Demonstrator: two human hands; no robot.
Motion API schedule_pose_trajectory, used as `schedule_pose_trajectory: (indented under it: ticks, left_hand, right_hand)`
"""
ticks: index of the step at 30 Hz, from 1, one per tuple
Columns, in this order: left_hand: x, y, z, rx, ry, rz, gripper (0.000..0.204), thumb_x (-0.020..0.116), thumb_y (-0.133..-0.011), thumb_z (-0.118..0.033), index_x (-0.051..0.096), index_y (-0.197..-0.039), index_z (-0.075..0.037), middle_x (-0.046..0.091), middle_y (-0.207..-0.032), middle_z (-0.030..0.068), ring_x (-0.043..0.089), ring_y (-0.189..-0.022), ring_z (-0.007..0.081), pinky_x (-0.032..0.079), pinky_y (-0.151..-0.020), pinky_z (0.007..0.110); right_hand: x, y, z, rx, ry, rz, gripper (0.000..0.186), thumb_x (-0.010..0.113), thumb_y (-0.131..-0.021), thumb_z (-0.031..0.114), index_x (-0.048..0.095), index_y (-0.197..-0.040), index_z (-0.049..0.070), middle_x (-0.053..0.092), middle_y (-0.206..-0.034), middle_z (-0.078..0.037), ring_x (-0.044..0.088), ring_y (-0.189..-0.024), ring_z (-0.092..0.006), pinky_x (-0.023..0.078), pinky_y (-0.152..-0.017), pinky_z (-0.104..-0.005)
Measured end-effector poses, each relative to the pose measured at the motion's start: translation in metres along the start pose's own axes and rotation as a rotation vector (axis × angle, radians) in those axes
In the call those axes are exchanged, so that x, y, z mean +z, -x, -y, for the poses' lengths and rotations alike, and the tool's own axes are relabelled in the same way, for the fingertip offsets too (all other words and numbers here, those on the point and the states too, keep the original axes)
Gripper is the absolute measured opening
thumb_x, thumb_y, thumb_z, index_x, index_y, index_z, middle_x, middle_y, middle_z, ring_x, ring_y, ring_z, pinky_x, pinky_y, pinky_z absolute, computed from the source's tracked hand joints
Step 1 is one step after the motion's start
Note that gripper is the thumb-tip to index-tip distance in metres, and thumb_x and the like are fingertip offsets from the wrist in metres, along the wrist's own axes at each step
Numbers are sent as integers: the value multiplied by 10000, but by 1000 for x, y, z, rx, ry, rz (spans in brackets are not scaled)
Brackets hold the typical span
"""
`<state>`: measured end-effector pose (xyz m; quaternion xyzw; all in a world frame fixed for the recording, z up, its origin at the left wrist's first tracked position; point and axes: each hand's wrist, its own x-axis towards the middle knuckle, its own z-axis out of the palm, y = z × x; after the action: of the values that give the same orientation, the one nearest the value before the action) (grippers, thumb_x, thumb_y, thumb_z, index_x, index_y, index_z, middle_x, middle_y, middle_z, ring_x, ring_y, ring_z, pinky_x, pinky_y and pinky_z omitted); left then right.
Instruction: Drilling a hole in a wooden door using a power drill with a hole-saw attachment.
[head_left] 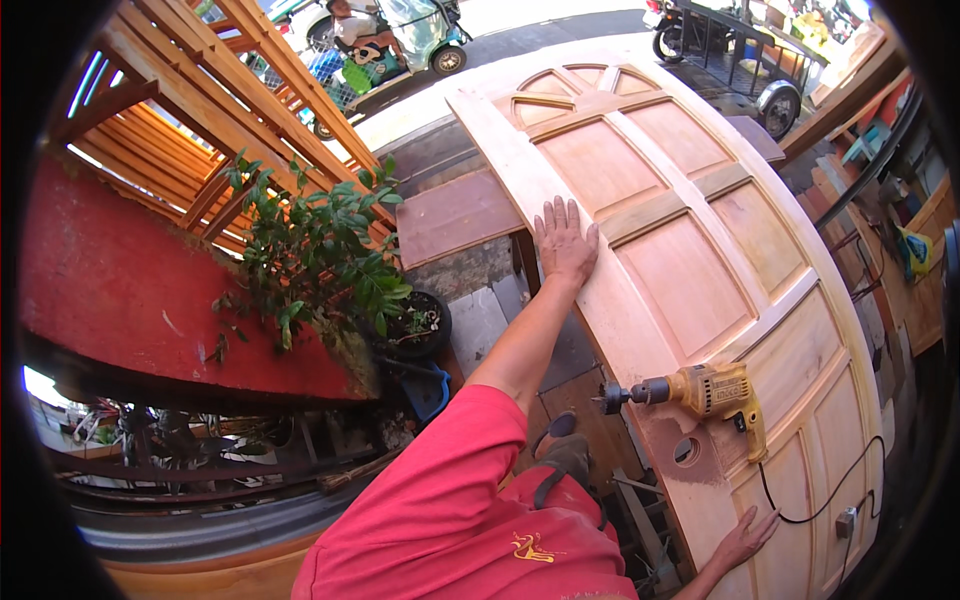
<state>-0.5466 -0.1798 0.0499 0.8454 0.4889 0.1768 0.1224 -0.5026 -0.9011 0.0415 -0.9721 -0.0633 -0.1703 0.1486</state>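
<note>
A pale, unpainted wooden panel door [660, 335] lies flat in front of me, with an arched, fan-like pattern at its far end. My left hand [567, 245] rests flat on its left edge board, fingers stretched out, holding nothing. Low in the view, my right hand [743, 543] lies on the near part of the door with its fingers extended and nothing in them. Between my hands a yellow power drill [712, 392] lies on its side, a dark hole saw [612, 398] at its tip. Just nearer than the drill is a round hole [687, 450], with brown sawdust around it.
The drill's black cord [835, 490] curves over the door to a plug [847, 520]. A potted plant [415, 320] and a red wall [190, 290] stand at left, below stacked timber frames [190, 90]. Beyond are a person in a small vehicle [385, 45] and a cart [750, 55].
</note>
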Motion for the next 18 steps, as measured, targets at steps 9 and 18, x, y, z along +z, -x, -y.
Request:
schedule_pose_trajectory:
  ticks: [9, 18]
  left_hand:
    - [1, 0, 0, 1, -20, -2, 805, 441, -1150, -554, 358, -1787, -67, 263, -1886, 181, 189, -1756, 361, 81, -1432, 537]
    - [-1, 1, -1, -5, -28, 1, 807, 438, -1151, -556, 357, -1787, -66, 264, -1885, 183, 195, -1754, 366, 80, -1432, 543]
  right_hand:
    - [-3, 0, 6, 53, -14, 38, 709, 640, -1163, 462, 487, -1720, 51, 501, -1693, -334, 503, -1553, -501, 431, -1267, -535]
    - [-2, 0, 3, 28, 2, 23, 700, 648, -1162, 444, 488, -1719, 52, 507, -1696, -323, 516, -1546, -496, 439, -1263, -529]
